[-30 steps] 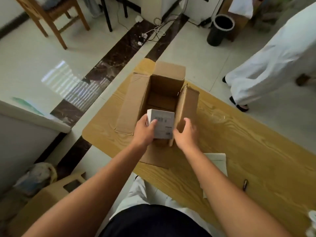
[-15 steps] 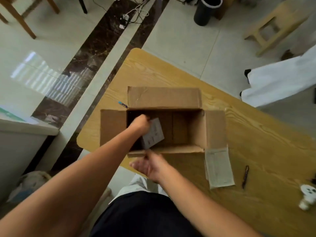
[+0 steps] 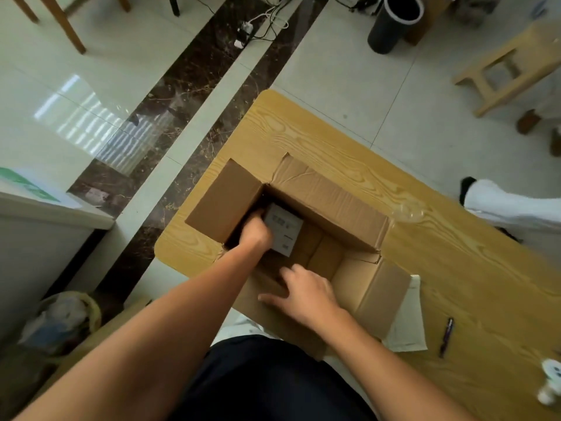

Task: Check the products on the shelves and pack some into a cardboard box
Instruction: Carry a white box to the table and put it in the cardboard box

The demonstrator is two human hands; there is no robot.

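Head view: right hand (image 3: pixel 303 294) nearest, fingers spread and relaxed, resting on near flap of cardboard box (image 3: pixel 328 202), holding nothing. Box sits on desk (image 3: pixel 455 284). Farther in, left hand (image 3: pixel 256 230) reaches down inside box, fingers curled on left edge of white product carton (image 3: pixel 283 230), carton near far-left inner corner. Step judged: seating carton in box. Next move likely calls for letting go, lifting left hand clear of flaps.

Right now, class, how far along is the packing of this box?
Done: the box stands open on the table. In hand: the left hand holds a white pack low inside it, at its left end; the right hand rests on the near edge. Left: let go, add more products, shut the flaps.
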